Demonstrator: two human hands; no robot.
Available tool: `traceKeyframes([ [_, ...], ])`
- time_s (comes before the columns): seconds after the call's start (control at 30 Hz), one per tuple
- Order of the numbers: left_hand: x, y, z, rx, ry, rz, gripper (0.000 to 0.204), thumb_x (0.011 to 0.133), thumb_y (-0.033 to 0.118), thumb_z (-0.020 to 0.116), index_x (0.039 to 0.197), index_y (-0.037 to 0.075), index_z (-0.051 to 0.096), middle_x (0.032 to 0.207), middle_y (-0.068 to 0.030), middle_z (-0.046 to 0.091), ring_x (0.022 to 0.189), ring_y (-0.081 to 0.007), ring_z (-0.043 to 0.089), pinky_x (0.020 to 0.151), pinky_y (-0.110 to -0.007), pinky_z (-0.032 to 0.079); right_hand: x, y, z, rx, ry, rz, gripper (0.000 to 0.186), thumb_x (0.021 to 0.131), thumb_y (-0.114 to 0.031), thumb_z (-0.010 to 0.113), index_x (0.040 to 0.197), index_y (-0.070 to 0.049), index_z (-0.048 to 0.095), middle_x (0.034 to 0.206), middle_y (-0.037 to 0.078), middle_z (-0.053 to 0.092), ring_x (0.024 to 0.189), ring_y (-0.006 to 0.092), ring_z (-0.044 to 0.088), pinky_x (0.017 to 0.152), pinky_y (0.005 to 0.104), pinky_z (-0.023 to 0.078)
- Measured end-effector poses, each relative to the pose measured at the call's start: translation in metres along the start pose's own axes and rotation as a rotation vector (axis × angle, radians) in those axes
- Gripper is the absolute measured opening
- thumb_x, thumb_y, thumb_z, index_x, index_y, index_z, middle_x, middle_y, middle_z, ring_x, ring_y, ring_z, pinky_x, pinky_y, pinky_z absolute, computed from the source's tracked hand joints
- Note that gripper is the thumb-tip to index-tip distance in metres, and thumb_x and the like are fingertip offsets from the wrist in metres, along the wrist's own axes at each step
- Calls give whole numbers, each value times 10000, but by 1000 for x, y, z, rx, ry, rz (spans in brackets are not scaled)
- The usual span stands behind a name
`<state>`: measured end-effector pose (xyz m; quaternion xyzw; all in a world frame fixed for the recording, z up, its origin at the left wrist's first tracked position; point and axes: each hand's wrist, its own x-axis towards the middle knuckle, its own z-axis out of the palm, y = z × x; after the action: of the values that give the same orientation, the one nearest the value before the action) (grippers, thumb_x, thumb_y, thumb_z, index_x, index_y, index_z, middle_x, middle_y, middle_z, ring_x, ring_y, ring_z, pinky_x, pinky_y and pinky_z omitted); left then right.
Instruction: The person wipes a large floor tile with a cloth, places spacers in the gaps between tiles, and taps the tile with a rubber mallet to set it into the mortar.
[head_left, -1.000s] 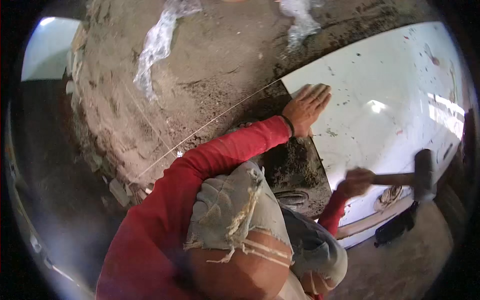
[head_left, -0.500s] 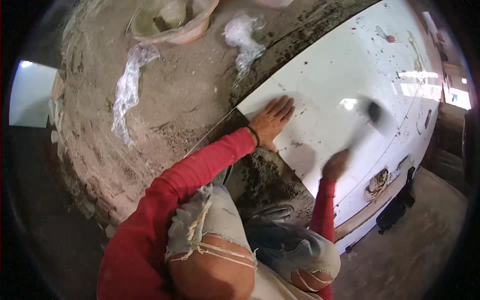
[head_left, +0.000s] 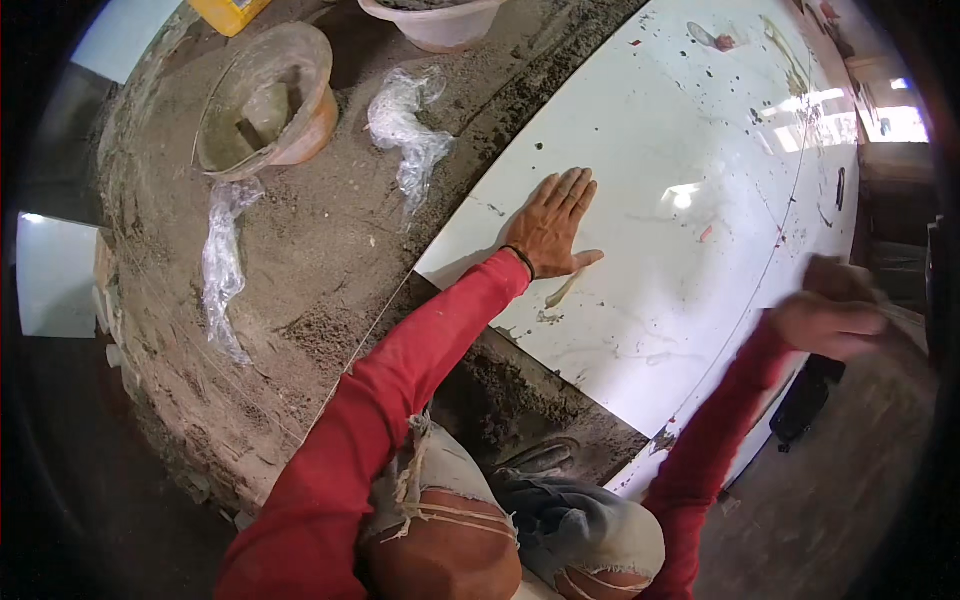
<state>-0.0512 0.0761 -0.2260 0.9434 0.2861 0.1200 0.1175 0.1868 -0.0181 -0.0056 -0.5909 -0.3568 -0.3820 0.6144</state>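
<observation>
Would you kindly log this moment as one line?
left hand: flat on white slab; right hand: blurred, grip unclear; nearby: tub, crumpled plastic

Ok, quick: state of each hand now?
Left hand: open, palm down on the white panel.
Right hand: looks closed on a blurred tool.

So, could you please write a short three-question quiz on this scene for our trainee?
1. True or false: the left hand lies palm down on the white slab.

2. Multiple choice: what sits at the upper end of the clear plastic strip nearer the picture's left edge?
a) a wooden stool
b) a round basin
c) a coil of hose

3. Fill in the blank: both sleeves are ____ in colour.

Key: 1. True; 2. b; 3. red.
</observation>
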Motion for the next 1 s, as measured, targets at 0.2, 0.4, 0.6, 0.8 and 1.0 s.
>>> traceKeyframes([
  [0.2,27,15,-2,-76,-9,-24,1041,902,736,432,1564,-28,187,1640,-187,178,1535,-294,130,1259,-454,106,-174,100,-78,-698,-949,-51,336,1063,-159,444,1351,5,501,1077,161,654,878,270,604,743,411,503],
  [0.4,23,-7,0,-8,5,-69,1057,891,752,423,1559,-36,201,1635,-189,192,1531,-293,147,1255,-467,107,-57,6,9,57,-434,539,389,1052,-140,444,1406,16,483,1039,165,660,844,269,623,773,411,527],
  [0.6,52,6,6,-74,46,-58,1069,875,746,466,1558,-34,206,1633,-196,195,1530,-296,156,1255,-468,111,-182,106,-49,-544,-842,103,391,1041,-141,442,1396,21,466,925,145,648,739,238,619,753,386,534],
  [0.8,51,-10,3,-34,51,-59,1085,864,738,494,1549,-53,207,1631,-203,199,1527,-308,164,1248,-474,131,-155,73,-23,-146,-523,494,252,1056,-241,482,1055,0,556,684,99,532,624,205,565,630,379,510],
  [1.0,63,-1,6,-63,26,-38,1070,874,729,493,1547,-53,210,1621,-204,217,1524,-303,167,1249,-479,132,-80,79,-8,-244,-749,280,338,1069,-306,462,1075,10,583,667,71,555,528,167,539,491,342,429],
])
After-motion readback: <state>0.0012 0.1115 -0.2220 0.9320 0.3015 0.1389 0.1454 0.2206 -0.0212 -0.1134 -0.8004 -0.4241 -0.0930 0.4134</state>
